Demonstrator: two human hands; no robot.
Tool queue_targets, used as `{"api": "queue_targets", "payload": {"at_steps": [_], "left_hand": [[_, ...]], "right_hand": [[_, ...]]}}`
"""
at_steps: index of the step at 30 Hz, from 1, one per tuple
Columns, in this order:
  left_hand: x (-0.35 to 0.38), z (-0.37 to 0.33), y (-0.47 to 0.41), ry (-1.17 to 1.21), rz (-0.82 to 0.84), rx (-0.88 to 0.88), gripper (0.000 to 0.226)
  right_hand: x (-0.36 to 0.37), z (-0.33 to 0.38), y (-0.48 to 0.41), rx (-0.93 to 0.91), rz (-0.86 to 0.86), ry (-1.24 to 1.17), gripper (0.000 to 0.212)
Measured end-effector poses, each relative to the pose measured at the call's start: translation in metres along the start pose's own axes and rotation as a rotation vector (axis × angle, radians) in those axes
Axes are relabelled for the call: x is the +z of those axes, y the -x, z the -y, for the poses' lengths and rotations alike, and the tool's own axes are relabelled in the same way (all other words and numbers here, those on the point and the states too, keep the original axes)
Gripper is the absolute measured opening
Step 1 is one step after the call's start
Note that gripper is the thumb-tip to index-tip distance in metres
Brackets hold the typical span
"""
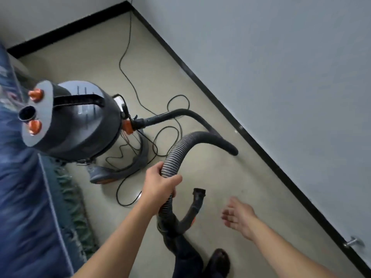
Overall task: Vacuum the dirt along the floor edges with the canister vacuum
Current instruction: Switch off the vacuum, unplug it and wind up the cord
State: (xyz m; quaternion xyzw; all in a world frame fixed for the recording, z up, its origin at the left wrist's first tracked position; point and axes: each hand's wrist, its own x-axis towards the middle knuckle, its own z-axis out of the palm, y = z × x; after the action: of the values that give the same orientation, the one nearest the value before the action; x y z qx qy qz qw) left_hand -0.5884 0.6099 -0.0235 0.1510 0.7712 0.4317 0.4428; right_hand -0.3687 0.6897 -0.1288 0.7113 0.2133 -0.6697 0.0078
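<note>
My left hand [158, 184] grips the ribbed hose [175, 154] above the floor [224, 177]; right hand [239, 215] hangs open, holding nothing. Canister vacuum [80, 121] stands at the floor's left edge, beside blue fabric [20, 197].

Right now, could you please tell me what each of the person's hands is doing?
Left hand: gripping the ribbed vacuum hose.
Right hand: open, fingers relaxed, holding nothing.

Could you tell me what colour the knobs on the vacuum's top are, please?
The knobs are orange, best in head view.
</note>
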Motion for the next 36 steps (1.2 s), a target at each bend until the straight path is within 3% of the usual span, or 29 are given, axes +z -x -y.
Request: {"api": "queue_targets", "payload": {"at_steps": [4,7,12,15,17,18,20,22,24,26,29,36], "left_hand": [[-0.035,0.008,0.022,-0.428,0.057,0.159,0.03],[-0.062,0.036,0.038,-0.836,0.045,0.307,0.038],[-0.133,0.073,0.061,-0.905,-0.113,0.451,0.054],[-0.176,0.087,0.075,-0.779,-0.488,0.346,0.063],[-0.199,0.082,0.083,-0.511,-0.751,0.037,0.074],[-0.208,0.076,0.084,-0.299,-0.805,-0.143,0.078],[-0.225,0.052,0.086,0.381,-0.804,-0.37,0.061],[-0.243,0.031,0.085,1.087,-0.749,-0.434,0.025],[-0.263,0.013,0.082,1.36,-0.725,-0.416,0.02],[-0.281,-0.003,0.078,1.331,-0.756,-0.377,0.027],[-0.314,-0.026,0.069,1.1,-0.861,-0.282,0.035],[-0.382,-0.08,0.037,0.574,-0.876,-0.093,0.024]], "right_hand": [[0.05,0.07,0.024,-0.027,0.168,-0.16,0.05],[0.1,0.094,0.036,0.05,0.254,-0.151,0.064],[0.175,0.06,0.054,0.044,0.174,0.049,0.022],[0.211,0.035,0.085,0.059,0.205,0.109,0.018],[0.232,0.024,0.108,0.071,0.237,0.105,0.015],[0.24,0.02,0.12,0.08,0.247,0.089,0.011],[0.254,0.014,0.141,0.104,0.263,0.065,0.006],[0.265,0.009,0.159,0.135,0.294,0.06,0.007],[0.276,0.005,0.173,0.18,0.339,0.067,0.011],[0.289,0.002,0.185,0.233,0.388,0.095,0.015],[0.302,0.005,0.198,0.252,0.464,0.23,0.031],[0.318,0.084,0.19,0.008,0.363,0.55,0.028]]}}
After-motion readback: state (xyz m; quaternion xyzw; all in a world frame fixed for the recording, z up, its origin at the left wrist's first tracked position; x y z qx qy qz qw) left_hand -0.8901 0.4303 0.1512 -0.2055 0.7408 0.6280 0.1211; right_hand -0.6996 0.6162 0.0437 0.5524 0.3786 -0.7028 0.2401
